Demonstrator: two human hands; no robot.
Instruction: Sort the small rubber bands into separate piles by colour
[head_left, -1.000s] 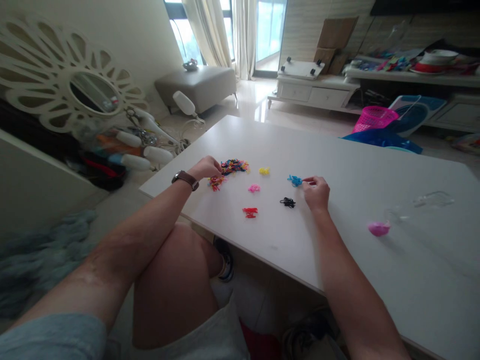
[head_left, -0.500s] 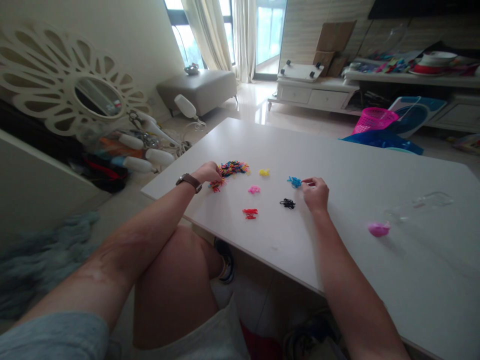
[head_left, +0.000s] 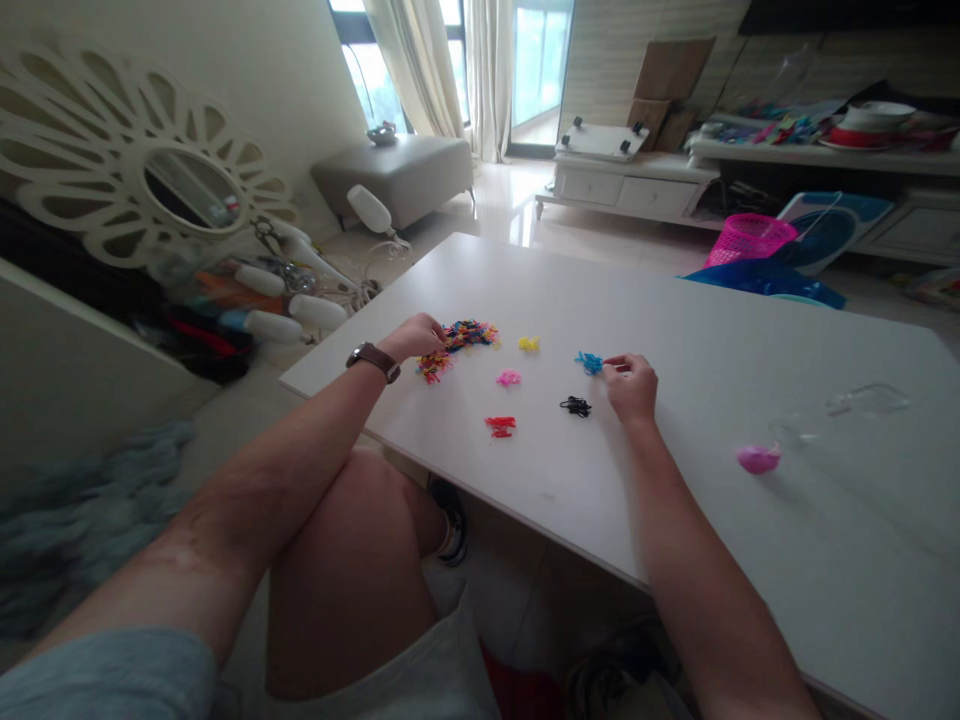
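My left hand (head_left: pixel 417 337), with a brown-strapped watch on its wrist, is at the left side of a mixed multicoloured pile of small rubber bands (head_left: pixel 471 335). Its fingers are pinched together, and what they hold is hidden. My right hand (head_left: pixel 631 386) rests on the table, thumb and fingertips closed at the right edge of a blue rubber-band pile (head_left: pixel 589 363). Whether a band is between them is too small to tell. Around them lie separate little piles: yellow bands (head_left: pixel 529 344), pink bands (head_left: pixel 508 377), red bands (head_left: pixel 500 427) and black bands (head_left: pixel 576 407).
The white table (head_left: pixel 675 320) carries a pink-purple pouch-like item (head_left: pixel 759 459) and a clear plastic container (head_left: pixel 866 400) at the right. A lamp with white shades (head_left: pixel 319 312) stands off its left edge. Beyond the far side is a pink basket (head_left: pixel 750 240).
My left hand has shifted slightly up and left, uncovering more of the mixed pile's lower left part. My right hand has stayed at the blue pile.
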